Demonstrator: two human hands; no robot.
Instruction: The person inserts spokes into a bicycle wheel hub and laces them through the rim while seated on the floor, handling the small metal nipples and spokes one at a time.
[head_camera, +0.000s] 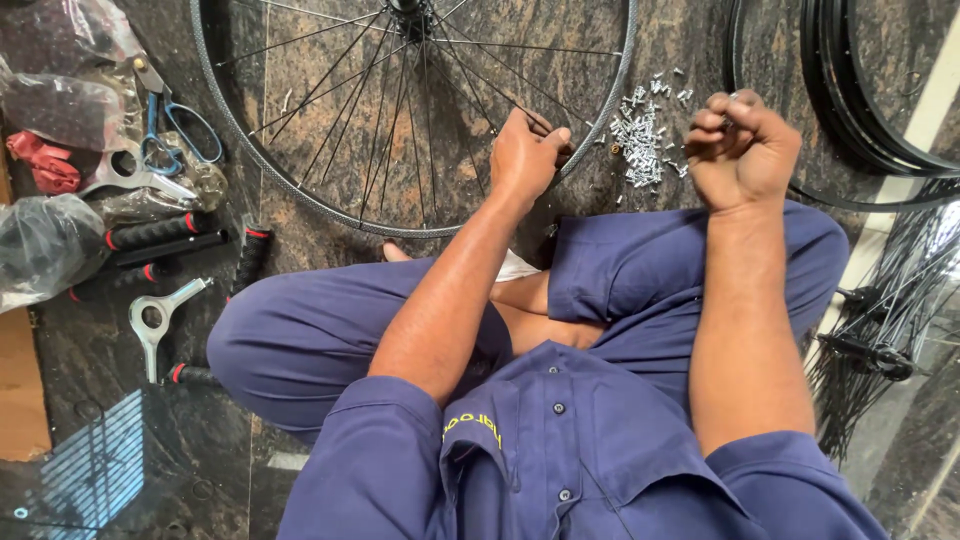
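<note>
A spoked bicycle wheel (300, 190) lies flat on the dark stone floor in front of me. My left hand (524, 155) rests on its near right rim, fingers pinched around a spoke where it meets the rim. My right hand (740, 145) is raised to the right of the wheel, fingers curled around a small metal piece that is mostly hidden. A pile of small silver spoke nipples (640, 135) lies on the floor between my two hands. I sit cross-legged in blue work clothes.
At the left lie blue-handled scissors (170, 120), a silver wrench (155, 320), black rubber grips (160, 232) and plastic bags (45, 250). Black rims (870, 120) lean at the upper right. Loose hubs with spokes (880, 330) lie at the right.
</note>
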